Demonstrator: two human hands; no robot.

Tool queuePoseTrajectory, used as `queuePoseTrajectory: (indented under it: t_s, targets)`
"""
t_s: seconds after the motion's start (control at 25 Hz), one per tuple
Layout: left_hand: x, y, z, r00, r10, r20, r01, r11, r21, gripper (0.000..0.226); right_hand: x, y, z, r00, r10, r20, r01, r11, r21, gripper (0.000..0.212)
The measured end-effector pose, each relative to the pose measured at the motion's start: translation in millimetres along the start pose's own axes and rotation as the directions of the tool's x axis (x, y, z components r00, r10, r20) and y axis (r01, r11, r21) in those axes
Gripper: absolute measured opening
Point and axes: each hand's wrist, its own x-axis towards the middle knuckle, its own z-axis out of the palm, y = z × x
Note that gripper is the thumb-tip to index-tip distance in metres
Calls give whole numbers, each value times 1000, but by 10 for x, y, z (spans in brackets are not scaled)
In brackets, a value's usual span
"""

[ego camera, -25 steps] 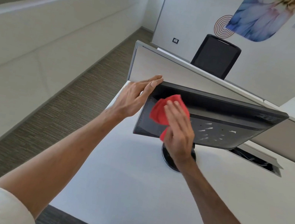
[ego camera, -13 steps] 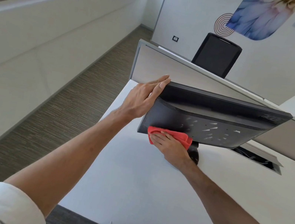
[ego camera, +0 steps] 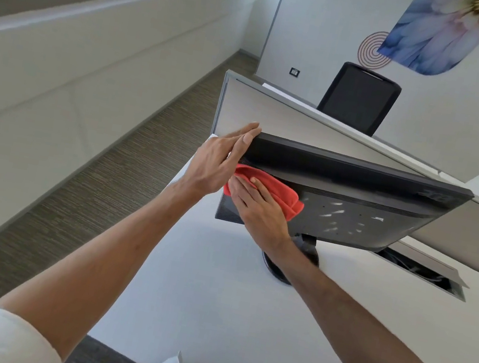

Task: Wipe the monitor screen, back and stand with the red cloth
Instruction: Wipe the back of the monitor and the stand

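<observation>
So your monitor (ego camera: 355,200) is turned with its back toward you, tilted forward a bit, sitting on its round black stand (ego camera: 287,264) on the white desk (ego camera: 211,303). Your left hand (ego camera: 219,162) is up at the monitor's top left corner, fingers straight and held close together, laid flat along the edge there. It's more of a bracing touch than a real wrap-around grip, and you can't see the thumb side well enough to say if it hooks around the front.

Your right hand (ego camera: 259,207) is flat on the red cloth (ego camera: 281,191), palm down, fingers stretched out and only slightly spread, pressing the cloth against the left part of the monitor's back, just below the top ridge. The cloth is bunched into a long fold that pokes out past your fingertips toward the middle of the panel, and its left end tucks under your left hand's heel. The two hands are nearly touching there.

Behind the monitor there's the grey divider panel (ego camera: 274,114), and a black chair (ego camera: 358,98) beyond it
</observation>
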Motion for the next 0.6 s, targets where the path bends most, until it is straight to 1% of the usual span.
queuePoseTrajectory:
  t_s: [0.16, 0.28, 0.36, 0.44, 0.52, 0.6]
  targets:
    - [-23, 70, 10, 1000, -26, -16, 27, 999, 33, 50, -141, -252, 301, 984, -107, 141, 111, 993, -27, 66]
    - [-32, 158, 25, 1000, -9, -6, 9, 998, 58, 49, -370, -309, 431, 945, -163, 283, 180, 983, -33, 67]
    - [-35, 195, 19, 1000, -24, -6, 24, 998, 57, 50, -543, -288, 463, 913, -207, 352, 228, 973, -20, 60]
    - [-71, 214, 14, 999, -32, -25, 33, 998, 53, 50, -678, -242, 413, 913, -273, 304, 287, 958, 0, 52]
    - [-96, 231, 29, 998, -29, -49, 32, 998, 57, 49, -704, -195, 276, 931, -332, 149, 330, 943, 42, 56]
    - [-109, 243, 61, 997, -26, -69, 30, 998, 60, 48, -592, -151, 66, 954, -297, -29, 298, 953, 45, 53]
